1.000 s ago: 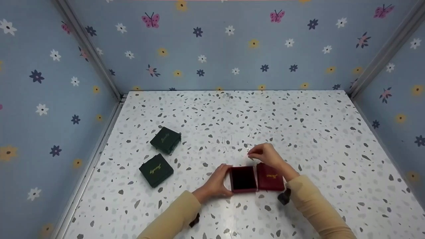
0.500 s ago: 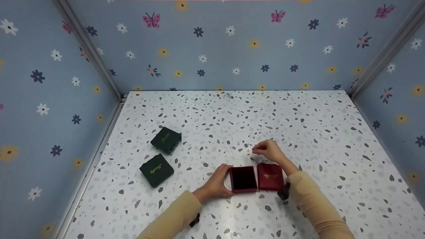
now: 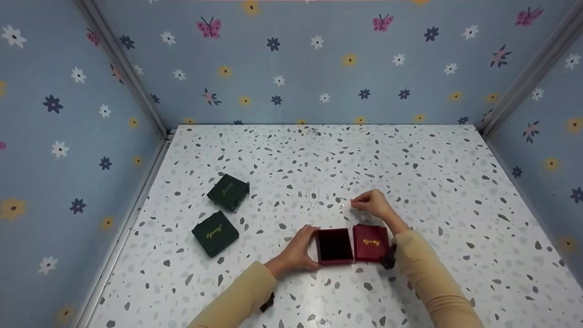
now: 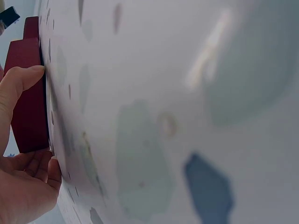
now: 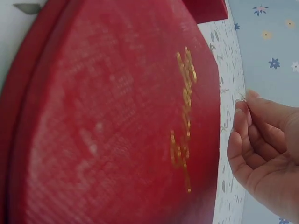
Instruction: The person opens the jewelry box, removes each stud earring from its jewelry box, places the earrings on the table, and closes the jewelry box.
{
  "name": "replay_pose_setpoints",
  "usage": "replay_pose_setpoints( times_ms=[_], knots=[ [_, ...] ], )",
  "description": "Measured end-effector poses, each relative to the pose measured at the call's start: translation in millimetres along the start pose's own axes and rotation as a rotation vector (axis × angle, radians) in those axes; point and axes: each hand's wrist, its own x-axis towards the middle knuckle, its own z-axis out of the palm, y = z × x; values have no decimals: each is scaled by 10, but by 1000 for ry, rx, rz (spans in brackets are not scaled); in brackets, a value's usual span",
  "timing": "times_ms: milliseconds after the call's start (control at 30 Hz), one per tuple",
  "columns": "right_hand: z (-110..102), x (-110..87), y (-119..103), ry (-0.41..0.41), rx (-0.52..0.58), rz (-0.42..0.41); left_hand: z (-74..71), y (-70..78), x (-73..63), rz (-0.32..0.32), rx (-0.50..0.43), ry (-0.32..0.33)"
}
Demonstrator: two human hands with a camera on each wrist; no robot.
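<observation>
A red jewelry box (image 3: 334,246) with a dark inside stands uncovered near the table's front. My left hand (image 3: 298,250) grips its left side, thumb at the near corner and fingers at the far one; the left wrist view shows the box's red wall (image 4: 30,100) between them. Beside it on the right lies the red lid (image 3: 370,243) with gold lettering, seen large in the right wrist view. Beyond the lid, my right hand (image 3: 374,203) pinches a tiny shiny piece of jewelry (image 5: 244,99) between thumb and fingertips; its exact kind is too small to tell.
Two dark green jewelry boxes, a far one (image 3: 228,192) and a near one (image 3: 215,234), sit closed at the left. Faint thin pieces (image 3: 309,205) lie on the speckled table (image 3: 291,150) behind the red box. Flowered walls (image 3: 300,59) enclose the table.
My right hand has moved away from the red box and lid, slightly back and to the right, fingers still pinched. The left hand and the box have stayed in place.
</observation>
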Motion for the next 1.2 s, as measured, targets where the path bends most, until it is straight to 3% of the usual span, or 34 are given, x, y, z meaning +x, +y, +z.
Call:
replay_pose_setpoints(
  times_ms=[600, 1200],
  knots=[
    [0, 28, 69, -19, -95, 128, 6, 6, 0, -21, 4, -10],
    [-46, 60, 97, -23, -134, 199, -4, -20, 1, 28, 0, -7]
  ],
)
